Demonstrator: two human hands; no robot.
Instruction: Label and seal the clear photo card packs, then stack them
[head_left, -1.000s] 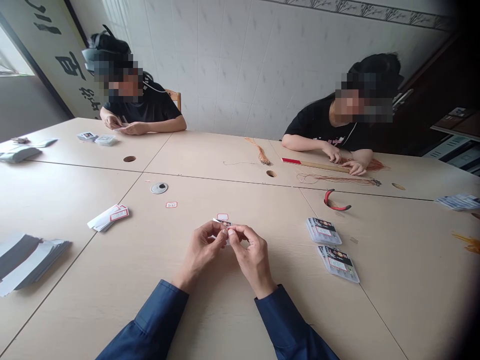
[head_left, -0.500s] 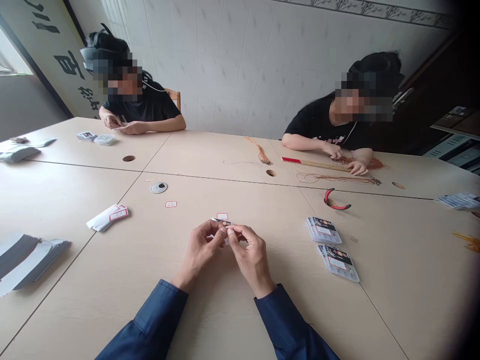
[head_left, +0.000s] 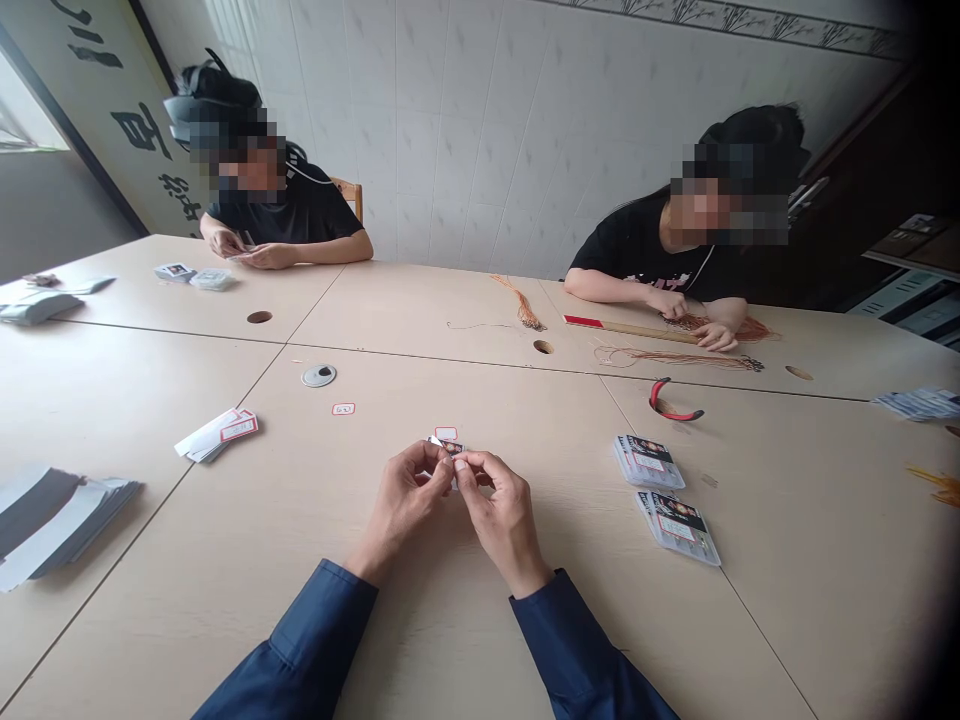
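Note:
At the middle of the table, my left hand (head_left: pixel 409 495) and my right hand (head_left: pixel 504 510) meet, thumbs and fingertips pinched together. Between them is a small flat printed packet (head_left: pixel 453 447) with a dark picture strip along its top. My fingers cover most of it, so its full shape is hidden. Just beyond it lies a white label with a red border (head_left: pixel 446 433). To the right of my right hand are two stacks of flat clear plastic cases with black printed tops, a farther stack (head_left: pixel 649 462) and a nearer stack (head_left: pixel 679 528).
Paper strips (head_left: pixel 45 525) and folded slips (head_left: pixel 216 436) lie left. A small label (head_left: pixel 343 409) and a round grommet (head_left: pixel 319 376) sit ahead. Red-handled pliers (head_left: pixel 671 402) rest right. Across the table, one person (head_left: pixel 322 210) handles cards; another (head_left: pixel 622 250) works at orange cords (head_left: pixel 675 358).
Hardly anything differs. Both hands keep their pinch on the packet in the same place, and the whole view has shifted very slightly.

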